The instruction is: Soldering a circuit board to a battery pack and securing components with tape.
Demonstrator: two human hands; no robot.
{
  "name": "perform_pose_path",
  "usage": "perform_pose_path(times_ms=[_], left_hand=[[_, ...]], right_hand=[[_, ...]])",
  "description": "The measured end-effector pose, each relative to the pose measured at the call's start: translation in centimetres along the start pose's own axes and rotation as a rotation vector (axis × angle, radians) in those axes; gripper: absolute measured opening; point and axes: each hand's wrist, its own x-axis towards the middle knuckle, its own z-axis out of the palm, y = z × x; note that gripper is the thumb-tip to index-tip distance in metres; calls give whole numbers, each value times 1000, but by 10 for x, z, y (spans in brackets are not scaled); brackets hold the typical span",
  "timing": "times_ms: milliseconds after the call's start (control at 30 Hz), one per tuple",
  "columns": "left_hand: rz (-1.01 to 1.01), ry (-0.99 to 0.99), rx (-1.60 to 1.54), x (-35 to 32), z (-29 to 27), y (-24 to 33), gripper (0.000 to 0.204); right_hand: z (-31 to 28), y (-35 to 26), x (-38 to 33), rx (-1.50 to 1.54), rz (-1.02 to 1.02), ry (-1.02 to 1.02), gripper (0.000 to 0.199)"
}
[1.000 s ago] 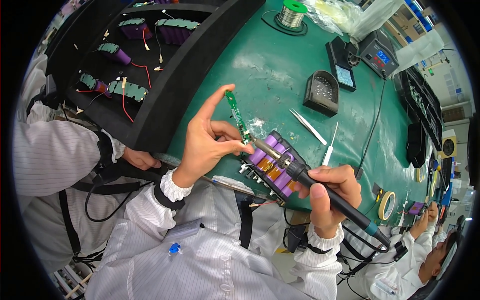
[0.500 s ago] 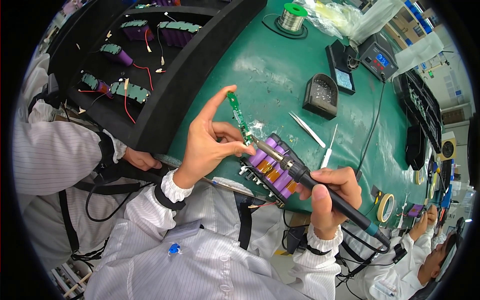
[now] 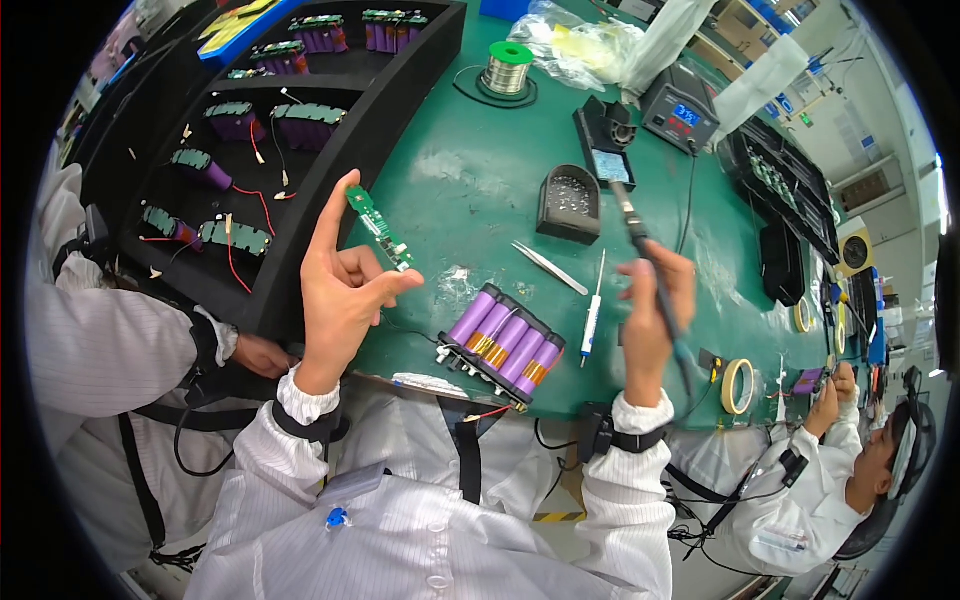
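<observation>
Between thumb and index fingertip, my left hand point(image 3: 338, 290) holds a narrow green circuit board point(image 3: 378, 228) tilted above the table. My right hand point(image 3: 655, 315) grips a soldering iron point(image 3: 637, 230), blurred by motion. Its tip points away from me at the front edge of the pale sponge point(image 3: 611, 166) in the black iron stand; whether it touches, I cannot tell. Below and between my hands lies a battery pack point(image 3: 508, 345) of purple cells with amber tape strips. Metal tweezers point(image 3: 550, 267) and a thin white-handled tool point(image 3: 591, 325) rest right of the pack.
A black foam tray point(image 3: 330, 190) with several purple battery packs fills the left. Farther back are a solder spool point(image 3: 508, 72), a black box of metal bits point(image 3: 569, 208) and a soldering station point(image 3: 680, 108). A tape roll point(image 3: 738, 387) lies right. Other people sit on both sides.
The soldering iron has moved from the circuit board, away and right to the stand's sponge. My left hand and the board appear farther left as the whole view has shifted.
</observation>
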Motion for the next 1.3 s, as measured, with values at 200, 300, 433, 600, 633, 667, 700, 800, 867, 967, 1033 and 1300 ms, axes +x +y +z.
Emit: perform_pose_path(times_ms=[200,300,433,600,633,667,700,800,867,967,1033,1300], left_hand=[[114,-27,16,-6,-8,-5,104],[135,-37,-23,-11,-9,-10,105],[123,-89,-171,-16,-5,-7,110],[103,-145,-245,-27,-2,7,119],[110,-134,-237,-28,-3,8,119],[126,-153,-255,-29,-4,6,119],[141,-175,-274,-31,-5,6,120],[154,-187,-294,-34,-6,11,123],[161,-196,-293,-36,-7,11,125],[155,-233,-285,-37,-6,10,128],[151,-229,-299,-37,-4,11,129],[146,-236,-327,-37,0,6,131]], right_hand=[[0,-6,19,-29,56,-6,18],[-6,-22,59,-10,53,36,19],[6,-11,120,-45,78,9,21],[17,41,161,-202,132,-37,30],[23,51,163,-190,127,-44,30],[31,52,162,28,260,-32,32],[36,53,162,245,394,-19,33],[49,59,156,564,563,31,39],[51,63,152,888,657,-8,44],[51,65,145,1064,686,-97,51],[54,63,140,1045,652,-122,57],[64,11,109,1136,861,-158,50]])
